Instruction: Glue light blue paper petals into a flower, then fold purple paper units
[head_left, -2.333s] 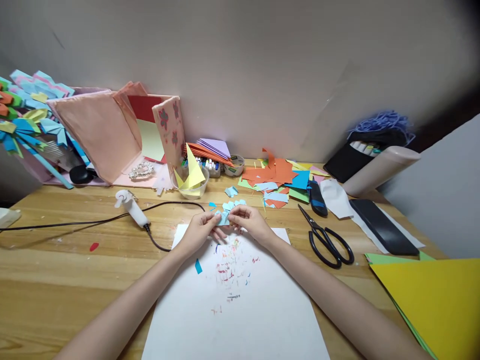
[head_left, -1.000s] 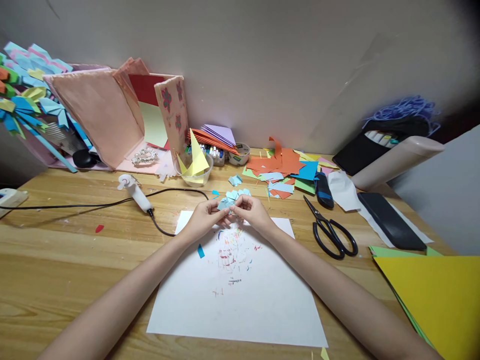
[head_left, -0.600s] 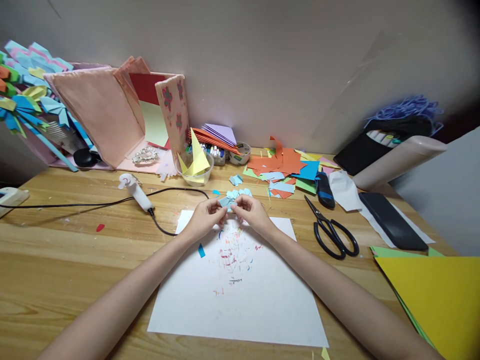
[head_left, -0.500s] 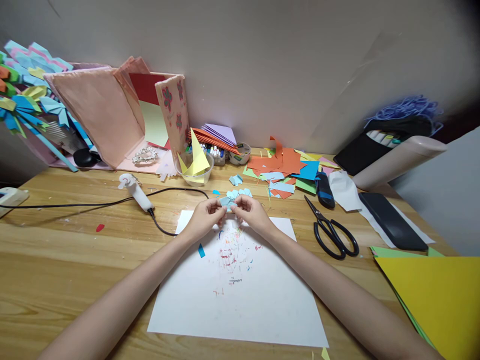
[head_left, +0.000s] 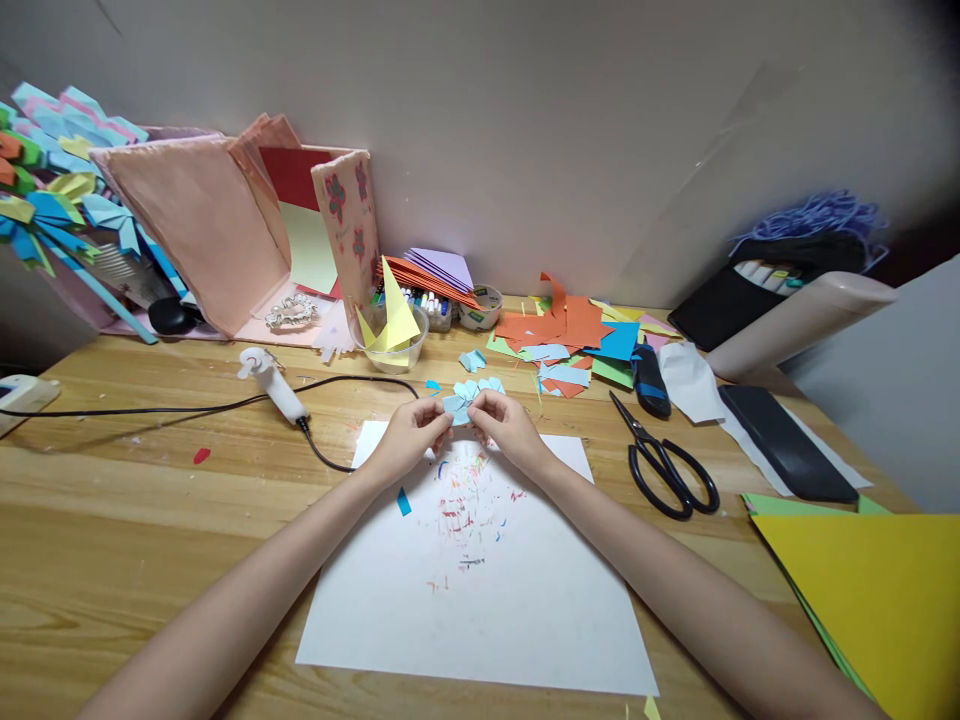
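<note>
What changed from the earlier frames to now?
The light-blue paper has turned slightly between the left hand and right hand; neither let go. The camera view tilted down. The scissors, white corded tool and white sheet stayed put.

Here's a plain grey wall rising behind the wooden desk, faint scuffs at its far right; a paler surface stands right, soft light dimming toward the corners.

Legible markings: none.
You can read no text, brand or number in this view; the printing on the tape roll is too small for you to make out.
</note>
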